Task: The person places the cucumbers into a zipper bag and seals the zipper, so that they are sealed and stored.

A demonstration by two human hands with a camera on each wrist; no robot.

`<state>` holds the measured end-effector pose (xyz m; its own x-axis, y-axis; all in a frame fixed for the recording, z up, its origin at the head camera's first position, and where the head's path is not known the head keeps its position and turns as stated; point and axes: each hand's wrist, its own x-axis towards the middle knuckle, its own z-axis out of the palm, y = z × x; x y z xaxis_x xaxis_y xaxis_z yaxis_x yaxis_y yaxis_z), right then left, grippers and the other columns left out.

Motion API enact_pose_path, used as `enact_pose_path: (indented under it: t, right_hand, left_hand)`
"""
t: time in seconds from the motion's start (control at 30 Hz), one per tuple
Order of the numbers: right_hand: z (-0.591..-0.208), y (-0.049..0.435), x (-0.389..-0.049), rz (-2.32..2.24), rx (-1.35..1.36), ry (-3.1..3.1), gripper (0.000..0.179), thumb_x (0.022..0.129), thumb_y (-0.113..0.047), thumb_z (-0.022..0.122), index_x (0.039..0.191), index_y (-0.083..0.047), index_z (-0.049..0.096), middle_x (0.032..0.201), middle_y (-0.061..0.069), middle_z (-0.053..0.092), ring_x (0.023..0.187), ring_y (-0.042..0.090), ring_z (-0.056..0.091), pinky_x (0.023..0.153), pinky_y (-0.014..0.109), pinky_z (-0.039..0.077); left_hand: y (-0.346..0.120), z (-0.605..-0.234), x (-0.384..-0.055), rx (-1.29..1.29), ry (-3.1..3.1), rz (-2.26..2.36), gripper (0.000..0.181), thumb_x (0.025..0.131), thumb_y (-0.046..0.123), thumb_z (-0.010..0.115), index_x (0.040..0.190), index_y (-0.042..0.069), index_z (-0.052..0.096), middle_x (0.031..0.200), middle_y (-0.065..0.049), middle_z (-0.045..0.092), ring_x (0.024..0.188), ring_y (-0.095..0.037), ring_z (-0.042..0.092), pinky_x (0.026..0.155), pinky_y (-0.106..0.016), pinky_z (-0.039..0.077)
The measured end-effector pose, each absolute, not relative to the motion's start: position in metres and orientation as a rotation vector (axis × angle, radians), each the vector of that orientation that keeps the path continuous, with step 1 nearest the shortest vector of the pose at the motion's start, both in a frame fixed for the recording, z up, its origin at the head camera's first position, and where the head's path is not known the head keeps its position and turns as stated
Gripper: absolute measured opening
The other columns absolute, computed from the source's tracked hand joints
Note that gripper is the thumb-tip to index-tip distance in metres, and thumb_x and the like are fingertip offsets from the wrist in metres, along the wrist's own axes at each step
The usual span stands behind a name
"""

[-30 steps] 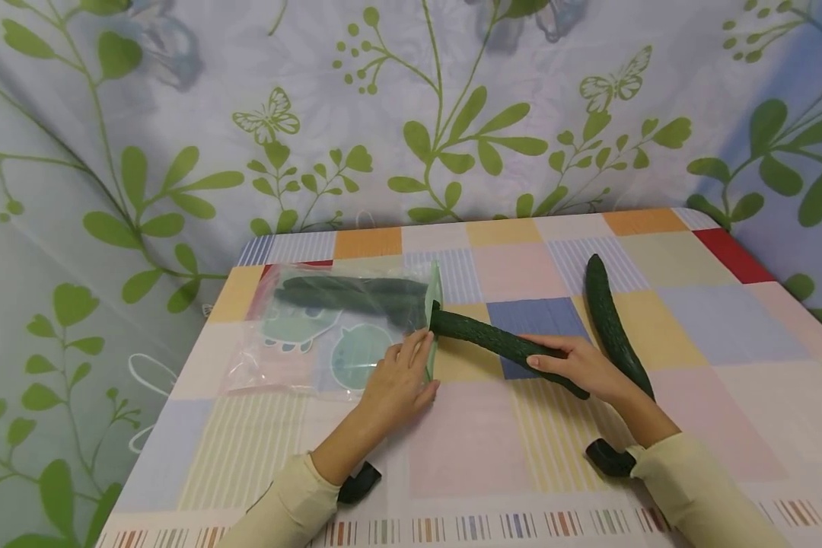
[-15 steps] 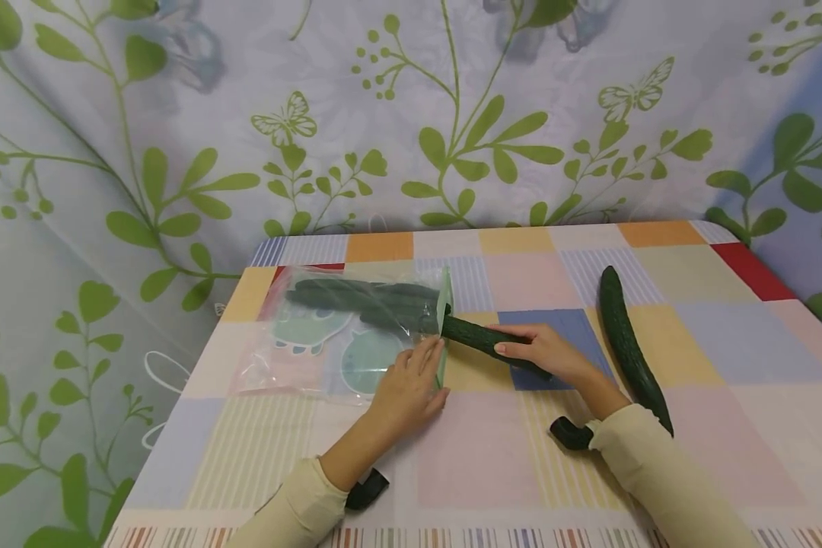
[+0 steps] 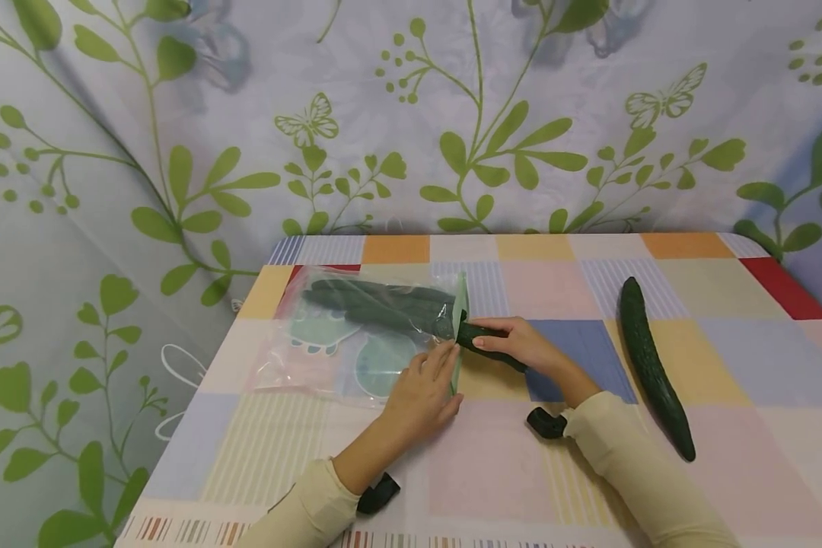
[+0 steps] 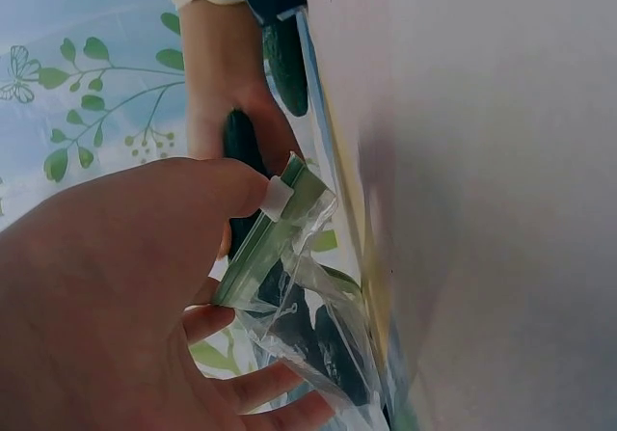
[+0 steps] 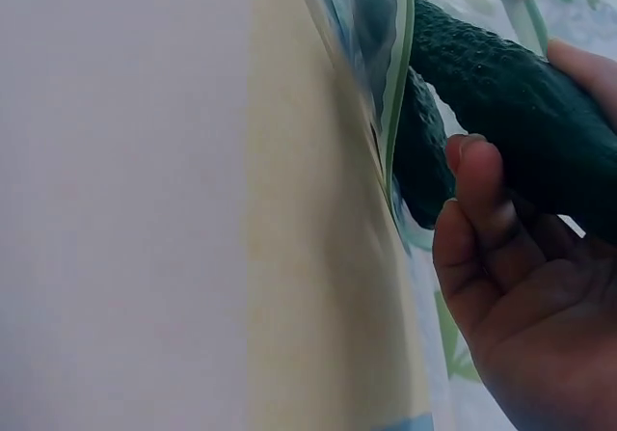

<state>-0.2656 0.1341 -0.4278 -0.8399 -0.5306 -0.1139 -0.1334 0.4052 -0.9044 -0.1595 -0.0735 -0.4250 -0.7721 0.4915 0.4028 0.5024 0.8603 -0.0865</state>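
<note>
A clear zip bag with a pale green top strip and cartoon prints lies flat on the table. Dark green cucumbers show through its plastic. My left hand holds the mouth edge; in the left wrist view its thumb presses by the white slider on the green strip. From the right, my right hand grips the outer end of another cucumber, whose front part is inside the bag mouth. Beneath it, the right wrist view shows a second cucumber at the opening.
A loose, curved cucumber lies on the right of the patchwork tablecloth, beyond my right forearm. Black wrist devices sit at both sleeves. A leaf-patterned curtain stands behind the table, and a white cord hangs at the left edge.
My right hand has moved left, pushing the cucumber deeper into the bag, so less of it sticks out. My left hand stays at the bag mouth. The head view has shifted slightly.
</note>
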Motion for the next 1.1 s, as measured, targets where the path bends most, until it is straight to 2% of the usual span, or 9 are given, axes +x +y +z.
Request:
enact_pose_path:
  t: [0.1,0.3,0.4,0.77,1.1]
  right_hand:
    - [-0.428,0.130,-0.270,-1.376,-0.580,2.301,0.055,0.084,-0.038,0.063,0.131,-0.012,0.051,0.127,0.016,0.054,0.104,0.026,0.058,0.080,0.035,0.050]
    - [-0.430,0.124,-0.277,-1.332,-0.616,2.309,0.062,0.085,-0.039,0.061,0.134,-0.006,0.045,0.136,0.019,0.045,0.119,0.033,0.048,0.094,0.046,0.043]
    - [-0.432,0.123,-0.279,-1.326,-0.625,2.305,0.064,0.085,-0.036,0.061,0.135,-0.001,0.042,0.136,0.022,0.043,0.123,0.036,0.044,0.096,0.047,0.041]
    - [-0.438,0.116,-0.279,-1.172,-0.743,2.516,0.053,0.080,-0.040,0.066,0.121,-0.007,0.058,0.123,0.014,0.058,0.113,0.030,0.053,0.091,0.046,0.044]
    - [-0.435,0.110,-0.281,-0.937,-0.897,2.675,0.053,0.081,-0.040,0.065,0.120,-0.005,0.058,0.114,0.016,0.058,0.102,0.030,0.055,0.084,0.045,0.046]
  left_hand:
    - [-0.071,-0.425,-0.159,-0.737,-2.624,-0.041,0.069,0.081,0.040,0.064,0.135,0.004,0.042,0.137,-0.006,0.040,0.101,-0.026,0.055,0.069,-0.031,0.052]
    - [-0.067,-0.425,-0.160,-0.737,-2.645,-0.042,0.068,0.082,0.040,0.063,0.136,0.005,0.041,0.138,-0.006,0.040,0.102,-0.027,0.054,0.069,-0.032,0.052]
    - [-0.065,-0.425,-0.160,-0.750,-2.649,-0.043,0.067,0.082,0.040,0.062,0.135,0.005,0.041,0.137,-0.006,0.040,0.101,-0.027,0.054,0.069,-0.032,0.052]
    - [-0.069,-0.429,-0.162,-0.747,-2.648,-0.088,0.069,0.082,0.039,0.063,0.137,0.005,0.039,0.137,-0.007,0.040,0.101,-0.026,0.055,0.069,-0.032,0.052]
    - [-0.073,-0.427,-0.167,-0.755,-2.671,-0.098,0.068,0.083,0.038,0.063,0.137,0.005,0.039,0.137,-0.008,0.041,0.101,-0.027,0.055,0.066,-0.032,0.052]
